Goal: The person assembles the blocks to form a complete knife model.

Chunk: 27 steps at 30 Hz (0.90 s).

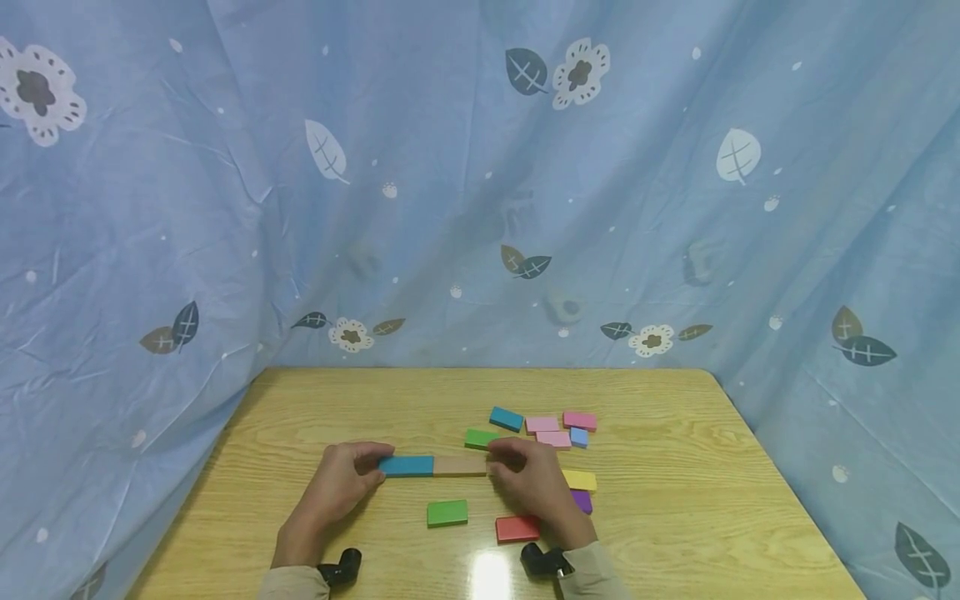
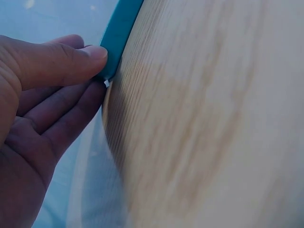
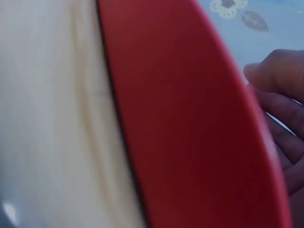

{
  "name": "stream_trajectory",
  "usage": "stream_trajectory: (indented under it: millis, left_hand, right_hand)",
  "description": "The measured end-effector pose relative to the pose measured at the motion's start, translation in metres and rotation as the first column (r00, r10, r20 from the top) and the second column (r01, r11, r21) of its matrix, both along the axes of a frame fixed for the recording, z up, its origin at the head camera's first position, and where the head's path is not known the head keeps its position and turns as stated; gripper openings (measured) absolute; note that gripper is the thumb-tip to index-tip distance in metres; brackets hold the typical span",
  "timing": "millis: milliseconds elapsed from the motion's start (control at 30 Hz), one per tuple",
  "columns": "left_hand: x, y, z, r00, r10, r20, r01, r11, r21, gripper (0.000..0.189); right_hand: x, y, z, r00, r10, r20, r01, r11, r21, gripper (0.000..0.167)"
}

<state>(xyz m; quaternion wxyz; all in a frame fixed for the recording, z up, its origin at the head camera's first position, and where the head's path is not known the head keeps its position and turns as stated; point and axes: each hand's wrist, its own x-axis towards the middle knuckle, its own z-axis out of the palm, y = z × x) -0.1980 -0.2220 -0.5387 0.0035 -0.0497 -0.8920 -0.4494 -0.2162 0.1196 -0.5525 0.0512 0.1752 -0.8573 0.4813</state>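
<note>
A blue block [image 1: 407,467] and a tan wooden block [image 1: 460,467] lie end to end in a row on the wooden table. My left hand [image 1: 339,482] pinches the left end of the blue block; in the left wrist view the thumb [image 2: 97,52] presses on its side. At the row's other end, my right hand [image 1: 532,475] holds the tan block's right end between thumb and fingers. A red block [image 3: 185,123] fills much of the right wrist view and hides those fingertips.
One green block [image 1: 447,513] lies in front of the row, another green block [image 1: 481,438] behind it. Several blocks, including a dark blue block [image 1: 506,418] and pink blocks, cluster at the back right. Beside the right hand are a yellow block [image 1: 580,480] and a purple block [image 1: 582,501].
</note>
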Motion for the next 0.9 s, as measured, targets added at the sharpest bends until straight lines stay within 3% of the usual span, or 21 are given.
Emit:
stream_trajectory:
  millis: [400, 900]
  left_hand:
    - [0.001, -0.002, 0.0, 1.0, -0.002, -0.005, 0.002, 1.0, -0.009, 0.041]
    - [0.0, -0.002, -0.001, 1.0, -0.009, -0.007, 0.009, 1.0, -0.007, 0.041]
  right_hand:
    - [-0.016, 0.023, 0.005, 0.999, -0.034, -0.034, 0.035, 0.999, 0.037, 0.025]
    - [-0.039, 0.007, 0.009, 0.998, 0.063, 0.007, -0.063, 0.992, 0.109, 0.038]
